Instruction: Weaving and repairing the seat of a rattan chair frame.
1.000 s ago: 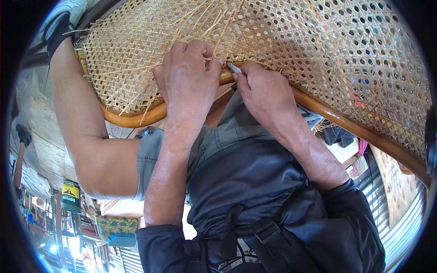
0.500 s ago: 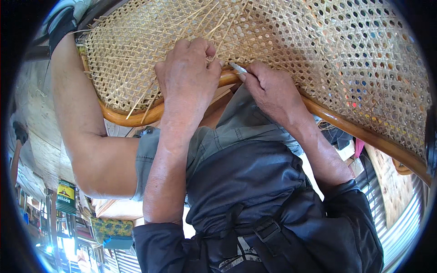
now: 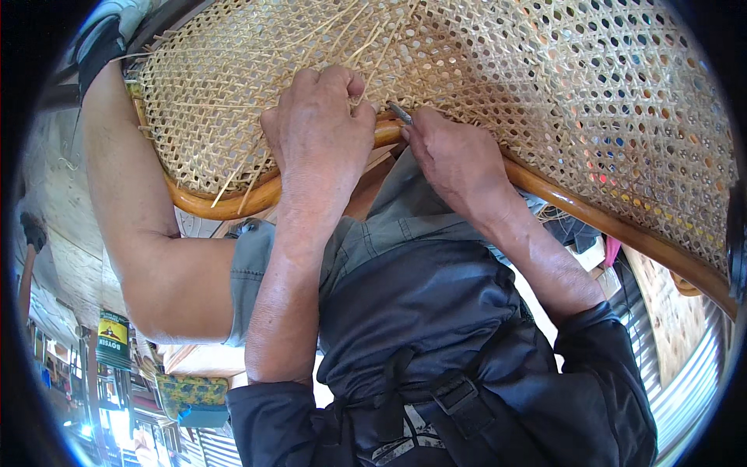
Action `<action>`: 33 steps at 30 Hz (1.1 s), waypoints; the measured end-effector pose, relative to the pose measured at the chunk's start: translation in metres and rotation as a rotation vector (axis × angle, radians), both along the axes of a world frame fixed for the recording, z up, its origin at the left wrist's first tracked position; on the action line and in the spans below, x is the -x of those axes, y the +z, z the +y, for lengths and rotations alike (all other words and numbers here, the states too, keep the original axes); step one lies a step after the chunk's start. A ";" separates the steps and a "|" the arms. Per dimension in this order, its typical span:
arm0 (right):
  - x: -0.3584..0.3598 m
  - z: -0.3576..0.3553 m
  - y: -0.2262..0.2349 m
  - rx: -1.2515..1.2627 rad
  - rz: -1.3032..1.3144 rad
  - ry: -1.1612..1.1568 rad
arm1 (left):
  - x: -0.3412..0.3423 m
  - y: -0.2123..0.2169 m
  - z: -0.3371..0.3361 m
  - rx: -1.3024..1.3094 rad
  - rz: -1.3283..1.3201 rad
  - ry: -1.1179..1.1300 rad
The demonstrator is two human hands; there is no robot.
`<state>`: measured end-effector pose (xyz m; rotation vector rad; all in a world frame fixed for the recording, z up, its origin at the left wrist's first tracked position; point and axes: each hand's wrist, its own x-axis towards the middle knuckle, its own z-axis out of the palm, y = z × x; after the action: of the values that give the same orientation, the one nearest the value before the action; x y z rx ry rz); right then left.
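Note:
A woven cane panel [image 3: 498,70] on a curved rattan frame [image 3: 233,204] fills the upper part of the view, with loose cane strands sticking out near the rim. My left hand [image 3: 319,132] lies flat on the weave at the frame's edge, fingers curled over the strands. My right hand [image 3: 451,156] sits right beside it and pinches a thin metal tool [image 3: 400,114] whose tip points into the weave at the rim. Both of my forearms rise from dark rolled sleeves at the bottom.
Another person's bare arm [image 3: 132,210] in a grey short sleeve [image 3: 249,268] reaches up along the left side to the panel's far corner. A dark apron [image 3: 420,311] lies below my hands. Shelves with coloured packages [image 3: 113,342] show at lower left, a corrugated surface at lower right.
Both hands stay at the same spot on the rim. The right hand rocked slightly with the tool; the panel has barely shifted.

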<state>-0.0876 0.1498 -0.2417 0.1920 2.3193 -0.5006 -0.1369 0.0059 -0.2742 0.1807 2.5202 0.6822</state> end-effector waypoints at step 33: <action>0.026 0.015 -0.005 0.059 -0.089 0.231 | -0.075 -0.010 0.045 -1.218 -1.005 1.509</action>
<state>-0.1134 0.1648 -0.2472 -0.0801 2.2011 -0.4337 -0.0618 0.0512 -0.2844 -1.3563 0.6302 2.0118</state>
